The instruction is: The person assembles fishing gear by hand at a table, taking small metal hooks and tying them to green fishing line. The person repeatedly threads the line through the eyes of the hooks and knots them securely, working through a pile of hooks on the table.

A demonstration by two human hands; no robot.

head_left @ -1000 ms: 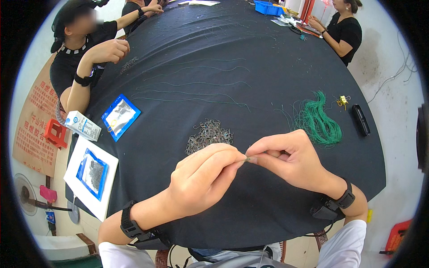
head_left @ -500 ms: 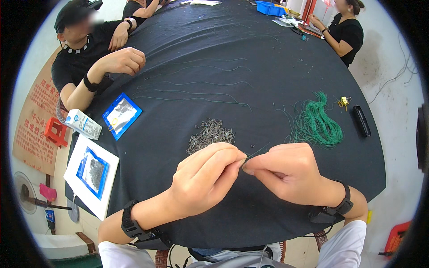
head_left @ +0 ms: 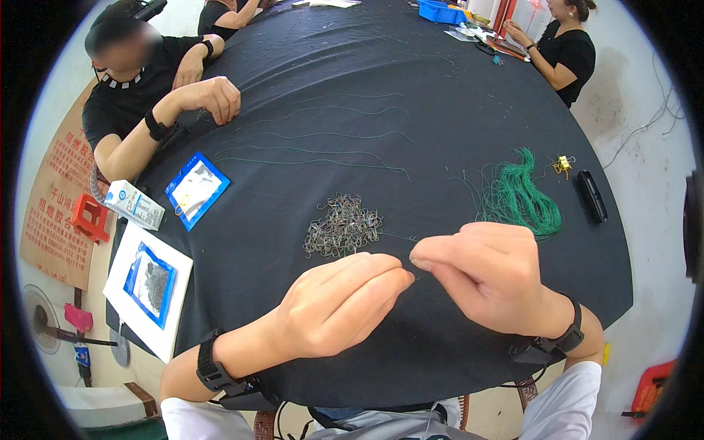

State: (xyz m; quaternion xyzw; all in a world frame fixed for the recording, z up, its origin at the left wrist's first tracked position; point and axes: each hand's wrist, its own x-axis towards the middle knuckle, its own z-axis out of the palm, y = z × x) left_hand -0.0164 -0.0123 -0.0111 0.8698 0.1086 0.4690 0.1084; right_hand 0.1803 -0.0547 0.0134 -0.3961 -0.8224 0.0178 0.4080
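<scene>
A white-and-blue carton (head_left: 136, 206) sits left on the desk (head_left: 440, 359), a blue bin (head_left: 441, 12) near its far end, a red stool (head_left: 93, 227) past the left edge

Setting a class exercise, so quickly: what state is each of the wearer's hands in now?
Left hand: pinched closed; anything held is too small to tell.
Right hand: pinched closed near green thread; whether it holds it cannot be told.

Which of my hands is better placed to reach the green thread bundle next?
Probably your right hand: the green thread bundle lies just beyond it, while your left hand is closer to the pile of hooks.
</scene>
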